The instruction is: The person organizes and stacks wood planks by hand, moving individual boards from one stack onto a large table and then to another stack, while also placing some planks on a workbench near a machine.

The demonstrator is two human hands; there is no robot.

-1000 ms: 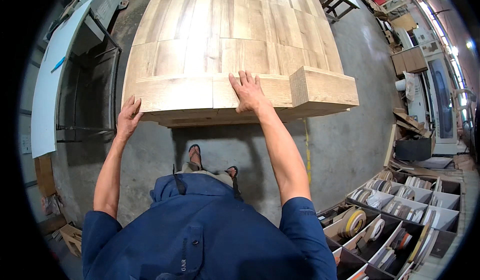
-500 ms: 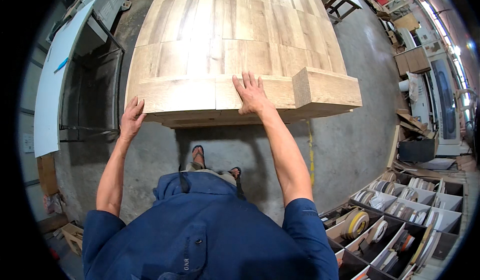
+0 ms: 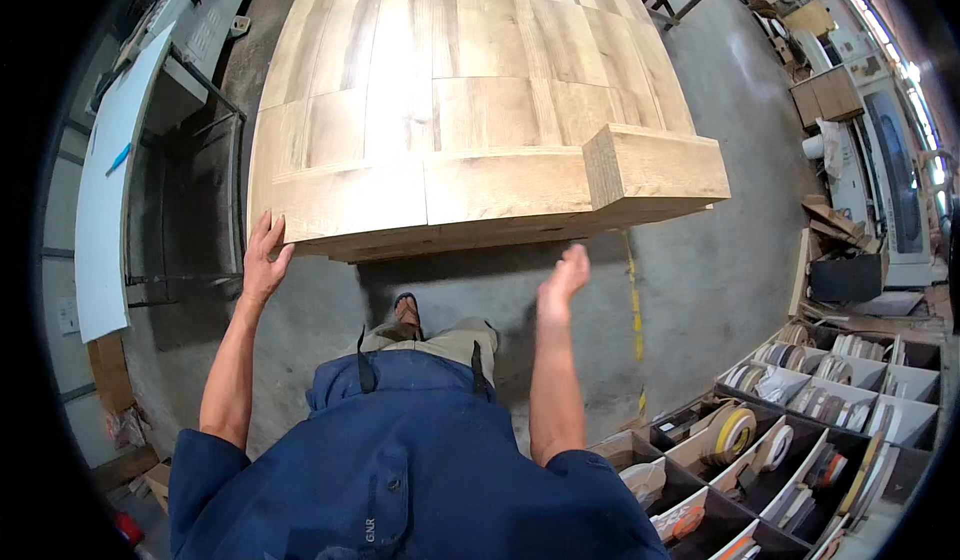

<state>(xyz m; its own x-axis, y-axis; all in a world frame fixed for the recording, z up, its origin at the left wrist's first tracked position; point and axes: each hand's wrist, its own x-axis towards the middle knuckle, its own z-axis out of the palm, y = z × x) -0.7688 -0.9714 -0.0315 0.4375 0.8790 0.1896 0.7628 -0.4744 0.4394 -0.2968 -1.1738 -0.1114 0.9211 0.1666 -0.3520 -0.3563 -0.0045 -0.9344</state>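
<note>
A broad stack of light wood-grain panels (image 3: 480, 50) fills the upper middle, its top laid out in rows of boards. My left hand (image 3: 265, 257) rests at the near left corner of the stack, fingers stretched out over the edge and not wrapped round anything. Off the near edge, in the air, is my right hand (image 3: 566, 272); it is turned side-on and slightly blurred, so its fingers are hard to make out. A short pile of narrow wood-grain pieces (image 3: 665, 165) sits on the near right corner of the stack.
To the left stands a white-topped table (image 3: 112, 190) with a blue tool (image 3: 119, 158) on it. Lower right is a compartmented rack (image 3: 740, 495) with several rolls of edging tape. A yellow line (image 3: 636, 305) runs along the concrete floor. Machinery (image 3: 893, 185) and scrap boards line the right side.
My right hand has lifted off the front board and come back toward me, to the right and below the edge. My left hand stays at the corner. One foot is now out of sight.
</note>
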